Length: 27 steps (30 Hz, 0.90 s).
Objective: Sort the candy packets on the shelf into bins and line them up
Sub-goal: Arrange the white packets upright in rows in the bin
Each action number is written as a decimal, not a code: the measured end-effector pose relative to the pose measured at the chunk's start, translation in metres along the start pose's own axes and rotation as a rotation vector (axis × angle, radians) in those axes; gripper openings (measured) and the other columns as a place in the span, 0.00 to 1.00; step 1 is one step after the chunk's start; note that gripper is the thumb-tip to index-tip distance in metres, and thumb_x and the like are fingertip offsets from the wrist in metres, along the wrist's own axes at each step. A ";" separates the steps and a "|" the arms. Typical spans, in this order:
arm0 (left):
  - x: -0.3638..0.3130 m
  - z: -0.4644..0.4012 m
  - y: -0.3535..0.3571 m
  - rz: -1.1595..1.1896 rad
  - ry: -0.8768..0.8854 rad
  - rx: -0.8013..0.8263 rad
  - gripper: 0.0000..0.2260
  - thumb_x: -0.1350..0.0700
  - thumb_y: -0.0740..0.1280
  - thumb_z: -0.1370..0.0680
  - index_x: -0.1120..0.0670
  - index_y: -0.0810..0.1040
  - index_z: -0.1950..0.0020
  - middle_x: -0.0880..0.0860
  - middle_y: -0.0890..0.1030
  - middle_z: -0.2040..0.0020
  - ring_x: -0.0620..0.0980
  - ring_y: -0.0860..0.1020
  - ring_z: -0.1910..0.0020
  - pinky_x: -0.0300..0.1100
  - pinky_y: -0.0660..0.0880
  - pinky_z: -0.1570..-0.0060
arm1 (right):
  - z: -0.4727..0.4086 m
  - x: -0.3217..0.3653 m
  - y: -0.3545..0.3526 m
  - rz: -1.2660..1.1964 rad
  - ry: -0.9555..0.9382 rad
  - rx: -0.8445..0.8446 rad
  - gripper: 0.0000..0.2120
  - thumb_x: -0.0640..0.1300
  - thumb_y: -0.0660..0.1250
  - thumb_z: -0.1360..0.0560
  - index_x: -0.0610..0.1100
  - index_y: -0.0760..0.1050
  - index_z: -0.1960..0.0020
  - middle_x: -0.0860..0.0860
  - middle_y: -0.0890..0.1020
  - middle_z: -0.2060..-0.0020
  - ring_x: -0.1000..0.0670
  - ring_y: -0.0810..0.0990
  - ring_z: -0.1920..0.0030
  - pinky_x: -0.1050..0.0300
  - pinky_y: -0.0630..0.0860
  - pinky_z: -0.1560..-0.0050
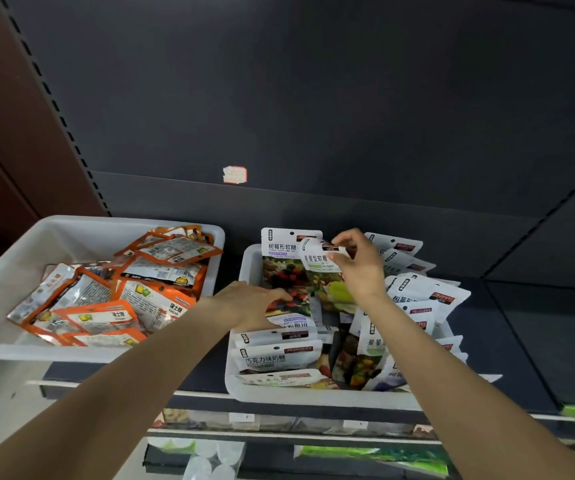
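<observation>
Here, right hand (360, 263) pinches the top edge of a white candy packet (317, 259) between thumb and fingertips, grip clamped on it, packet held upright over the far part of the right bin (244, 386). Just left of that grip stands a second white packet with berry print (284, 258), leaning against the bin's far wall. Left hand (251, 301) lies palm down, fingers straight and together, pressing on the packets lying in the bin's left half; grip not clamped on anything. Below the left hand, toward the camera, several white packets (279, 355) lie flat and stacked, labels sideways. Right of the right hand, a row of white packets with red labels (421, 296) stands fanned along the bin's right side, some hanging past its rim. Well left of both hands a second white bin (5, 271) holds orange packets (154, 299) piled loosely, not lined up. Both bins sit on a dark shelf (480, 341). Above the hands, a small white-and-red price tag (235, 174) is stuck on the dark back panel.
</observation>
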<state>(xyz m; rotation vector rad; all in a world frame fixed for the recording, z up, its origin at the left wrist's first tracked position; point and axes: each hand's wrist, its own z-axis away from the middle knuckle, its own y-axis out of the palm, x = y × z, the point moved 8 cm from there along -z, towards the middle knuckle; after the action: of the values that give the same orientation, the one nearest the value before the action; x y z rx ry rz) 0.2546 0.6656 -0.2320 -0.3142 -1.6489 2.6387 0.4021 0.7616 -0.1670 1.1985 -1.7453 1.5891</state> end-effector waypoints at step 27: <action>0.012 0.008 -0.026 0.348 0.062 -0.268 0.24 0.46 0.71 0.27 0.47 0.70 0.33 0.47 0.75 0.36 0.47 0.73 0.36 0.47 0.71 0.36 | -0.002 -0.025 0.053 0.115 0.149 0.275 0.14 0.41 0.58 0.19 0.39 0.76 0.38 0.44 0.79 0.41 0.45 0.77 0.41 0.60 0.70 0.45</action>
<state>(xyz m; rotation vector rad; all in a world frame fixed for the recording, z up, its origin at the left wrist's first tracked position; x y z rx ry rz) 0.2390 0.6709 -0.2073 -0.7434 -2.0980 2.5889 0.3698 0.7669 -0.2155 1.0836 -1.5628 1.9836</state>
